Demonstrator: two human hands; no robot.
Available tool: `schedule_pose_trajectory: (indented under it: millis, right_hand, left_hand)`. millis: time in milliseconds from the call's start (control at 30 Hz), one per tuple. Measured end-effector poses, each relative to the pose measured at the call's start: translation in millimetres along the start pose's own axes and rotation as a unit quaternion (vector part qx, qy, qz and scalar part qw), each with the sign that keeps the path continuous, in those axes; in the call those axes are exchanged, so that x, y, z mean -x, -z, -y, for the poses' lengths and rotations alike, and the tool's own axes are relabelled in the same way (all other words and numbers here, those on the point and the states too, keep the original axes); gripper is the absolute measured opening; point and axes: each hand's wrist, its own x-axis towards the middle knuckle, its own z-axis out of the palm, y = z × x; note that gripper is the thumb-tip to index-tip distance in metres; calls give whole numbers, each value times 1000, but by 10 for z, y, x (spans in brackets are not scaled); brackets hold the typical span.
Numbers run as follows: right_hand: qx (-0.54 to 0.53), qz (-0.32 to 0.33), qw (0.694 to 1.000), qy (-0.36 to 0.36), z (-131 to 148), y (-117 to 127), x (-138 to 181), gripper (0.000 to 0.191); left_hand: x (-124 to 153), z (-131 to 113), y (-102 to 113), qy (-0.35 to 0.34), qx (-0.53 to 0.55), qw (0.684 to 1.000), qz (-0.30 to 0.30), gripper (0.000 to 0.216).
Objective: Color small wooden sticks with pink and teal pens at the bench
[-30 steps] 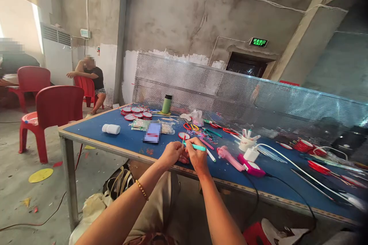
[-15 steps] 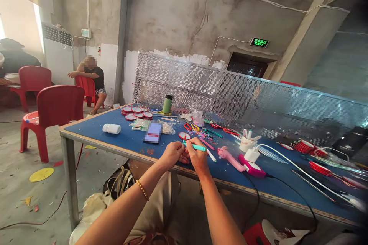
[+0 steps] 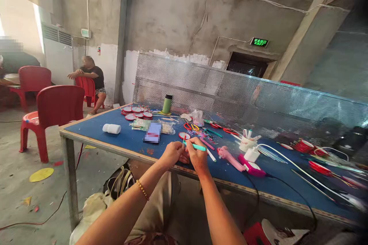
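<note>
Left hand (image 3: 174,154) pinches an apparent thin red stick (image 3: 184,138); right hand (image 3: 197,155) pinches a green pen (image 3: 199,147), above the counter's (image 3: 89,127) near edge. Expect the pen to be light, stiff, smooth; hold mid-barrel. Versus the earlier frame, both hands match; a seated person's (image 3: 97,77) raised arm has lowered.

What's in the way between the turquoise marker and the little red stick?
Nothing I can see. The turquoise marker in the right hand has its end close to the thin red stick in the left hand. Whether they touch, I can't tell. The red-rimmed white disc shows behind the stick, not between them.
</note>
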Motion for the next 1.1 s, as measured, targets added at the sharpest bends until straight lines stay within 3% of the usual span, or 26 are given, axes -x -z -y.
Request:
schedule_pose_trajectory:
  millis: [833,1100]
  right_hand:
    - [5,3,1000,3,-4,4,3,19]
    - [9,7,1000,6,2,1,-9,21]
  left_hand:
    - [18,-29,0,-1,1,1000,2,30]
    - [5,-8,13,-6,0,1000,1,22]
